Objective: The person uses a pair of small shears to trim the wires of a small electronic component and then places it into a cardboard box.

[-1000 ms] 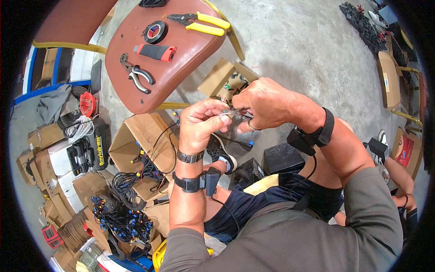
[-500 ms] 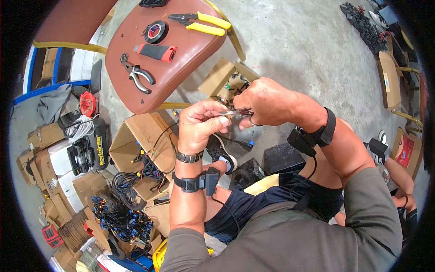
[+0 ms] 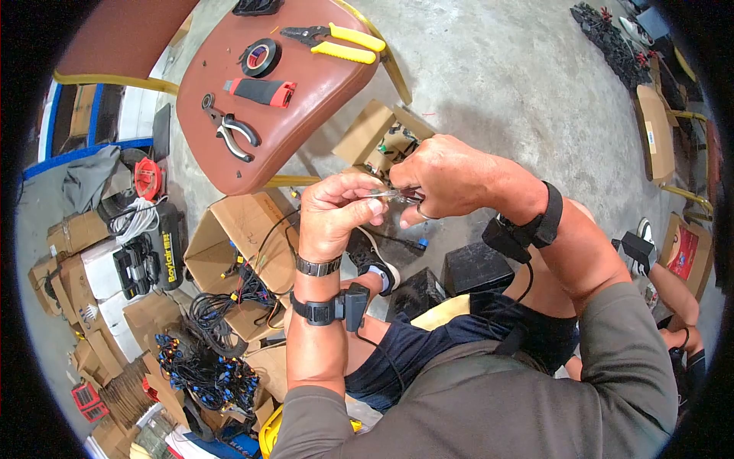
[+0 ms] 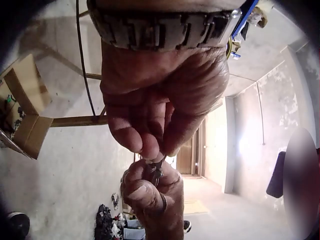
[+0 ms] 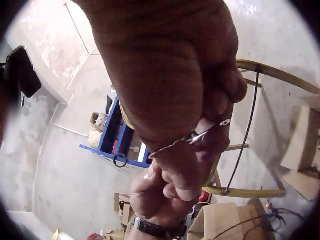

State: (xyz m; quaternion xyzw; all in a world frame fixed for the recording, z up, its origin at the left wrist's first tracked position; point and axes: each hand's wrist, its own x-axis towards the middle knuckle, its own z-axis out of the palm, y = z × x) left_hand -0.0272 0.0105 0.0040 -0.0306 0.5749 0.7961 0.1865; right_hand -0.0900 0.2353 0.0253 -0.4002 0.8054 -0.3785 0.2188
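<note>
In the head view my left hand [image 3: 329, 218] pinches a small thin silvery piece [image 3: 378, 194] between thumb and fingers. Facing it, my right hand [image 3: 451, 177] curls round a slim shiny metal tool [image 3: 410, 196]; I cannot tell its kind. The fingertips of both hands nearly meet where tool and piece come together. From the right wrist, a narrow bright part of the tool [image 5: 200, 136] shows between the fingers, the rest hidden by the palm. Below the hands, an open cardboard box [image 3: 353, 138] contains many small parts.
On the brown chair [image 3: 306, 99] lie yellow-handled wire strippers [image 3: 348, 52], a black tape roll [image 3: 251, 63], a red-and-black utility knife [image 3: 261, 91] and pliers [image 3: 229, 141]. A cardboard box [image 3: 264, 218] with black cables stands left of my legs. A cable heap [image 3: 206, 375] lies farther left.
Both hands stay together in nearly the same place. The right hand's lower fingers have spread slightly away from the tool, and the tool has shifted a little between the hands.
</note>
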